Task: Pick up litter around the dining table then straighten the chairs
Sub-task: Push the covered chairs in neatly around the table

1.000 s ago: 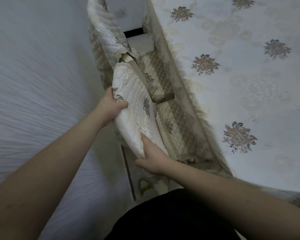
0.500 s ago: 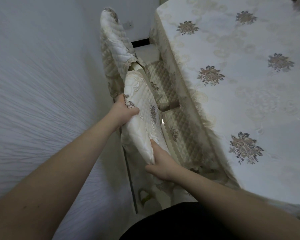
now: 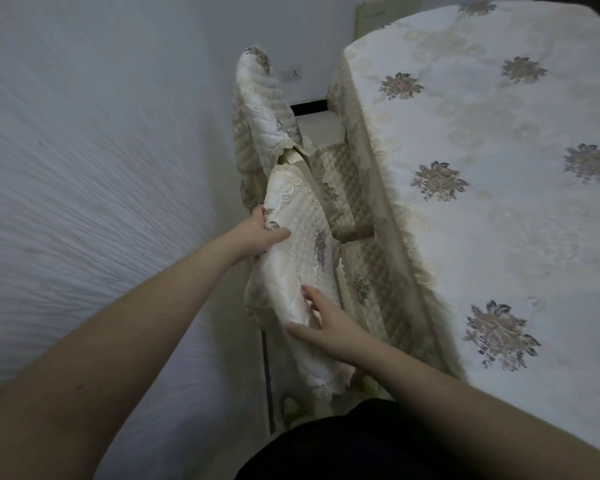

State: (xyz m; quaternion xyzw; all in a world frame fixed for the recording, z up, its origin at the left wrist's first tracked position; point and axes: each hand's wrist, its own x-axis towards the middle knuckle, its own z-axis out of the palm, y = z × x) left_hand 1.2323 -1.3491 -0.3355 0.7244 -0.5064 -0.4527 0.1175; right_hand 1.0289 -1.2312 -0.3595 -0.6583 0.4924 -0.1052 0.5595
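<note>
White wall left of dining table [image 3: 482,209]; beside the table, left hand [image 3: 257,233] grips near chair [image 3: 291,265] backrest, right hand [image 3: 329,323] fingers spread against it; no litter visible; straightening seems underway.

Cream floral-embroidered tablecloth on the dining table [image 3: 499,209]: cut off by the right and top edges, far side unseen. Nearer cream quilted chair back [image 3: 291,258]: legs and lower frame hidden beneath its cover; its seat partly tucked under the tablecloth. Left hand [image 3: 262,233]: fingers hidden behind the chair back, thumb alone showing. Both forearms: cut off at the bottom edge. Yellow-green object on the floor [image 3: 290,408]: too dim to identify.
</note>
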